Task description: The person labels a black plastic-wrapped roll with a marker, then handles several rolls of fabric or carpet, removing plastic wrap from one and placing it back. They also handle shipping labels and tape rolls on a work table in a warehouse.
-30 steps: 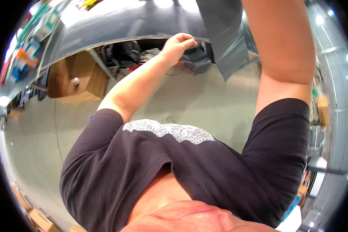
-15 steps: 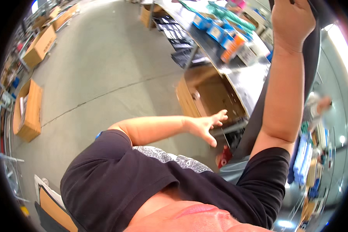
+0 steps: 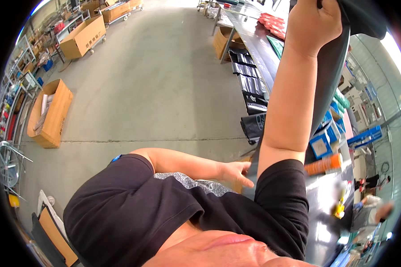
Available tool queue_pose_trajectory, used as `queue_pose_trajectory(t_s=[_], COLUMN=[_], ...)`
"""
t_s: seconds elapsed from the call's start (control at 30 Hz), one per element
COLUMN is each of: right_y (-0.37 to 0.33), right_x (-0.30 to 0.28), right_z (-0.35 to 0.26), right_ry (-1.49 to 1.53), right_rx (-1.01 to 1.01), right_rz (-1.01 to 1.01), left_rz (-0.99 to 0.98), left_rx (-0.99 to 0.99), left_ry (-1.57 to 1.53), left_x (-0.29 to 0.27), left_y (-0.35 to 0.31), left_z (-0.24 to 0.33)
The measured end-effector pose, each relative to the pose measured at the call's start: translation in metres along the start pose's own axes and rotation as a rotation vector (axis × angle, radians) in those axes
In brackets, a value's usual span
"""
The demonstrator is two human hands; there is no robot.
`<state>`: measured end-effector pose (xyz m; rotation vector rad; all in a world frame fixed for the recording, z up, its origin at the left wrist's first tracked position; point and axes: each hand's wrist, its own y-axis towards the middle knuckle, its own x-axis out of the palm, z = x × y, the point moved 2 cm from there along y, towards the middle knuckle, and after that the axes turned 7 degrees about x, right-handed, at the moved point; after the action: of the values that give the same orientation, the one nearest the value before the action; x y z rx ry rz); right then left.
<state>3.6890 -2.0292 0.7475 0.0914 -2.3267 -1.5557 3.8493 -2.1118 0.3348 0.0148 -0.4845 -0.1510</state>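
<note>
Gripping the top edge of a dark grey sheet [image 3: 332,66], the right hand [image 3: 312,26] is raised high overhead, fingers clenched over the fold, so the sheet hangs its full length down past the forearm. Left hand [image 3: 234,172] is low, near the chest, fingers spread and loose, touching or just beside the sheet's lower edge; whether it pinches it cannot be told. Likely it steadies the bottom while the raised arm keeps the sheet taut.

Beyond the right arm a long table [image 3: 254,42] runs away, with red packs [image 3: 272,22] at its far end. Black bags [image 3: 249,84] sit stacked under the table, just beyond the left hand. Blue boxes [image 3: 323,142] and an orange roll [image 3: 324,164] lie right of the right elbow. Well left of the left hand, an open cardboard box [image 3: 49,113] stands on the concrete floor [image 3: 156,80]. Another person [image 3: 367,209] stands far off to the right, blurred.
</note>
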Motion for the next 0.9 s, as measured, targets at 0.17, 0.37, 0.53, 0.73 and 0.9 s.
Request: queue_pose_trajectory(t_s=[0.17,0.37,0.53,0.73,0.9], right_y=[-0.014,-0.030,-0.007,-0.041,-0.085], right_x=[0.154,0.323,0.429,0.610,0.757], right_z=[0.104,0.279,0.454,0.712,0.934], right_ry=[0.049,-0.341,0.013,0.480,0.814], right_rx=[-0.105,-0.390,0.215,0.511,0.957], right_rz=[0.094,0.179,0.052,0.081,-0.019], left_rz=[0.377,0.675,0.859,1.014,0.842], left_rx=[0.083,0.070,0.125,0.137,0.235], left_ry=[-0.104,0.024,0.300,0.389,0.223], left_x=[-0.159,-0.460,-0.718,-1.099,-1.405], left_y=[0.030,0.059,0.105,0.172,0.147], left_z=[0.111,0.188,0.289,0.372,0.499])
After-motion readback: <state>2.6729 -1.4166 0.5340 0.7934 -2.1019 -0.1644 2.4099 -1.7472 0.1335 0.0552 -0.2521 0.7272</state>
